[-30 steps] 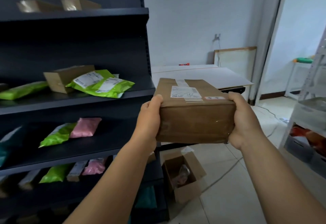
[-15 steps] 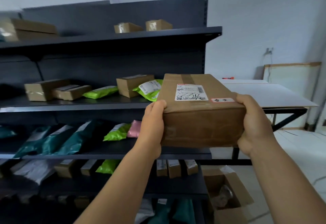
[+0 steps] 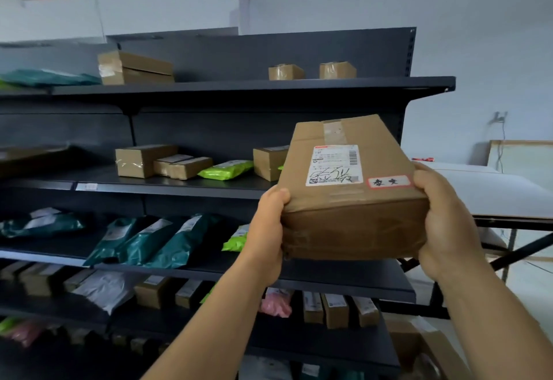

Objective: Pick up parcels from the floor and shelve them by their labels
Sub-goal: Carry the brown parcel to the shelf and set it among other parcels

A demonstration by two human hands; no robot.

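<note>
I hold a brown cardboard parcel (image 3: 353, 224) up in front of the dark shelf unit (image 3: 269, 89). It carries a white shipping label and a small red-bordered sticker with handwriting on its top face. My left hand (image 3: 267, 230) grips its left end, thumb over the top edge. My right hand (image 3: 446, 224) grips its right end the same way. The parcel hangs level with the second shelf from the top, near the unit's right end.
Shelves hold cardboard boxes (image 3: 143, 159), green mailers (image 3: 226, 169), teal mailers (image 3: 167, 242) and a pink bag (image 3: 275, 305). Two small boxes (image 3: 311, 71) sit on the top shelf. A white table (image 3: 496, 194) stands to the right. An open carton (image 3: 419, 346) lies on the floor.
My view has swung left and upward toward the shelves. The parcel has risen with both hands, from lower-shelf height to the second shelf from the top. Both grips are unchanged.
</note>
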